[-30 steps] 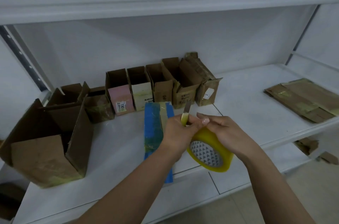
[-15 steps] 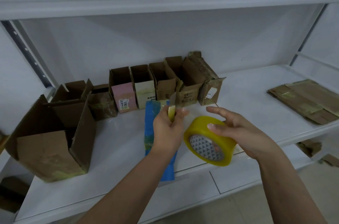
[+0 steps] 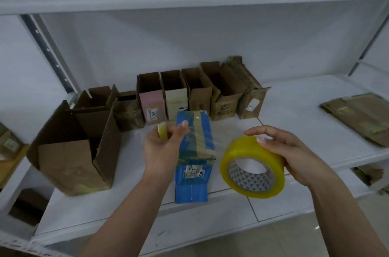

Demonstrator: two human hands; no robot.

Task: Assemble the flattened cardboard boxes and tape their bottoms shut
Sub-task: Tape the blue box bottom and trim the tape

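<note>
Cardboard boxes point(image 3: 195, 94) stand assembled along the far left of the white shelf point(image 3: 294, 113). The left hand point(image 3: 163, 147) pinches a tape strip point(image 3: 162, 130) above the blue box point(image 3: 194, 151); light, stiff card, best gripped at its edges. The right hand point(image 3: 294, 155) grasps the yellow tape roll point(image 3: 252, 167). Flattened cardboard point(image 3: 357, 115) lies far right.

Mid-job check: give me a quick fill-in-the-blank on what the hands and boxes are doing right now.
1. The right hand holds the yellow ____ roll.
2. The left hand pinches the tape end over the ____ box.
3. The blue box lies on the white ____.
4. The flattened boxes lie on the ____ side.

Missing words: tape; blue; shelf; right
</note>
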